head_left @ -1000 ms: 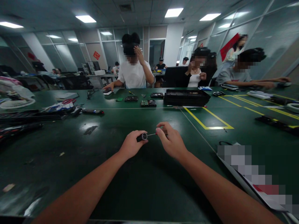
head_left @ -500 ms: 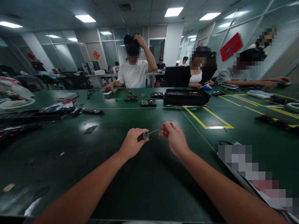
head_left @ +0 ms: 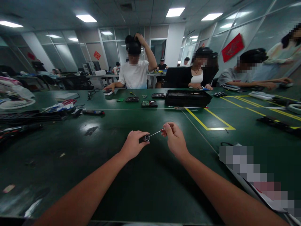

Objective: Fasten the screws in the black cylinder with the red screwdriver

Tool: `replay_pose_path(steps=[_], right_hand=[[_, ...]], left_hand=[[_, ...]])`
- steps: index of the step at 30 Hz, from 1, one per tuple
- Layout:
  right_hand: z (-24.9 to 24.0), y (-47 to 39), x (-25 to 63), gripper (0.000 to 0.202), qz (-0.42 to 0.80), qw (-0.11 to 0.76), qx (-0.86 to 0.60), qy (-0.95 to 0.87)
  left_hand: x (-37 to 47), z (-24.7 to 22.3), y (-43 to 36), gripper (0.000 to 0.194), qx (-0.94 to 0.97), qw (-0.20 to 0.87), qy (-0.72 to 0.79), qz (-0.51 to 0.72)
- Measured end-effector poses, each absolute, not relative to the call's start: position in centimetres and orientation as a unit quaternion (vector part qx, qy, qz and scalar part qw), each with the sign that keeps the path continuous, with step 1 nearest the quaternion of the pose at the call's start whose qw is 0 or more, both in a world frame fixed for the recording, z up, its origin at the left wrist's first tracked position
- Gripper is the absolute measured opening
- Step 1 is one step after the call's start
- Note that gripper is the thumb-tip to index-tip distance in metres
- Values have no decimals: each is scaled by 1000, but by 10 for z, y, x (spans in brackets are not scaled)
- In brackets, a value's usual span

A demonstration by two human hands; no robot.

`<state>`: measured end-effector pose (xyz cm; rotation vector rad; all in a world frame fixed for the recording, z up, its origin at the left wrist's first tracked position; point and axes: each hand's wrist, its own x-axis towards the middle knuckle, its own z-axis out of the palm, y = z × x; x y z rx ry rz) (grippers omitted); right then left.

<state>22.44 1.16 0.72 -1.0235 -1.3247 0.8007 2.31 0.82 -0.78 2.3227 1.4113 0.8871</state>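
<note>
One thin red-handled screwdriver (head_left: 156,133) above the green table (head_left: 150,194) — right hand (head_left: 175,139) has its fingers pinched on the grip end, left hand (head_left: 133,144) has fingers clamped round a black cylinder (head_left: 146,138), shaft running to its open end. Red wall poster (head_left: 232,47) beyond — any writing's too blurry to read.

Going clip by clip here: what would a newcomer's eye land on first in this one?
Probably the pair of hands at the centre: the left hand grips a dark cylinder, and the right hand holds a thin rod angled toward its near end. Next, the bright yellow tape beyond them on the green table, and the red poster at upper right.
</note>
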Motion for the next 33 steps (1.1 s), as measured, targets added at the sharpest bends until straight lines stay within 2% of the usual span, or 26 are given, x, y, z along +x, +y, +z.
replay_pose_path(steps=[21,26,29,31,33], right_hand=[[14,0,227,26,217,564,-483,-634],[10,3,226,23,221,590,-464,-623],[9,4,226,25,214,598,-462,-619],[10,4,226,26,203,595,-467,-622],[10,4,226,27,195,592,-468,-627]], left_hand=[[22,-8,8,35,795,163,504,296],[24,-6,7,29,752,197,509,369],[24,-10,8,34,698,251,504,444],[24,-14,11,41,649,332,484,483],[23,-15,12,37,603,415,446,515]])
